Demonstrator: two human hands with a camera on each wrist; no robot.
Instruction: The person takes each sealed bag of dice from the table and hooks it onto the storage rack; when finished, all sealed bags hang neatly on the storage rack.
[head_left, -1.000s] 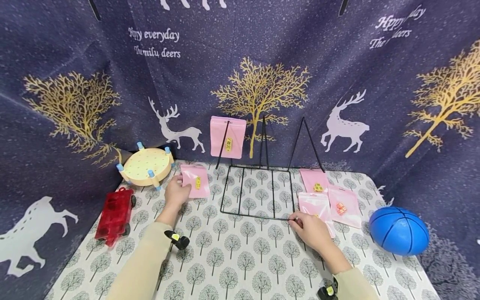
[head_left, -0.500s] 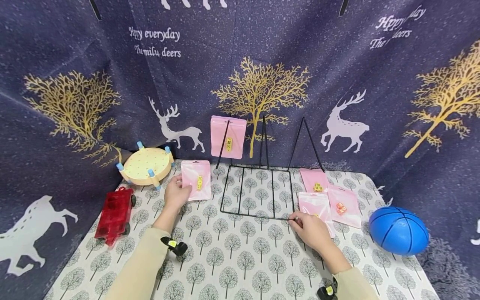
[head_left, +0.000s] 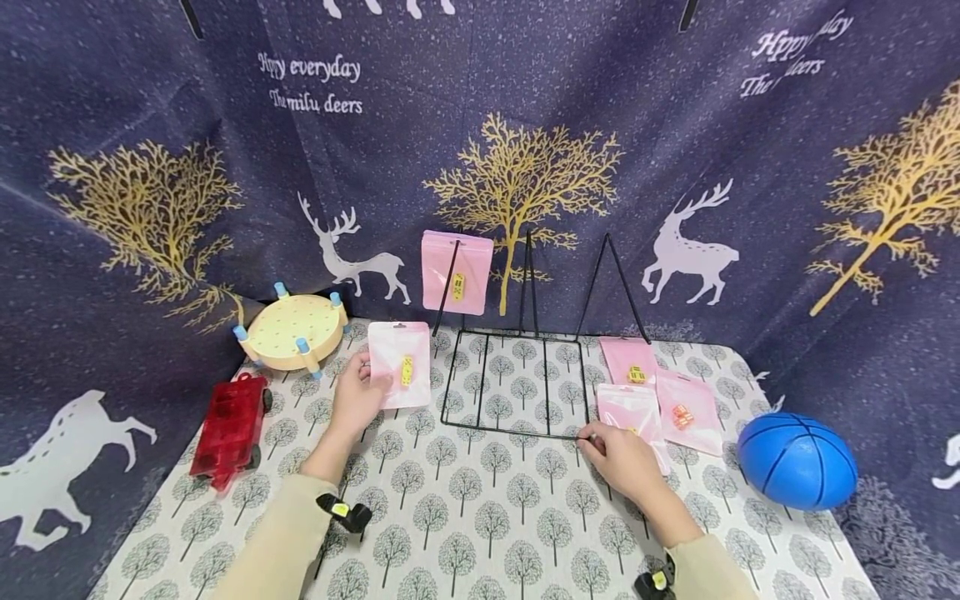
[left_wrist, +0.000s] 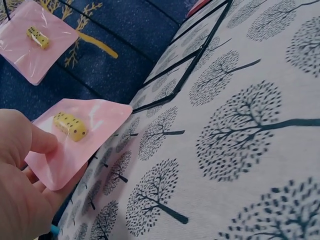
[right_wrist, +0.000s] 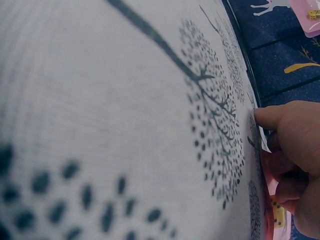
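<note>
L hand (head_left: pixel 354 398) on my remote feed holds a pink bag (head_left: pixel 392 354) w/ yellow dice (head_left: pixel 407 371) just L of a black wire rack (head_left: pixel 546 387), apparently lifted off the worktop (head_left: pixel 465 517). L grip is closed on it, thumb across the bag's front, fingers behind; R hand (head_left: pixel 618 458) has its grip closed too, pinching the rack's front R corner, prob. to steady it. Step in hand, as I judge it: bringing the bag over for hanging, its slotted edge at the top. Next move, I'd say, calls for raising the bag & lining that slot up w/ a hook tip while the rack is kept still; which hook, I can't tell. My count: 1 rack, 3 hooks. The left hook (head_left: pixel 446 283) carries a hung bag (head_left: pixel 480 275), poss. w/ more behind it, no. unclear; mid hook (head_left: pixel 532 283) & right hook (head_left: pixel 627 289) show none hung. On the worktop to the R lie 3: back bag (head_left: pixel 617 357), near bag (head_left: pixel 633 407), outer bag (head_left: pixel 697 396). So 5 bags min. Dice per bag: too small to tally. Also 1 red toy car (head_left: pixel 228 425) & 1 round stool (head_left: pixel 292 333) far L, 1 blue ball (head_left: pixel 797 461) far R.
</note>
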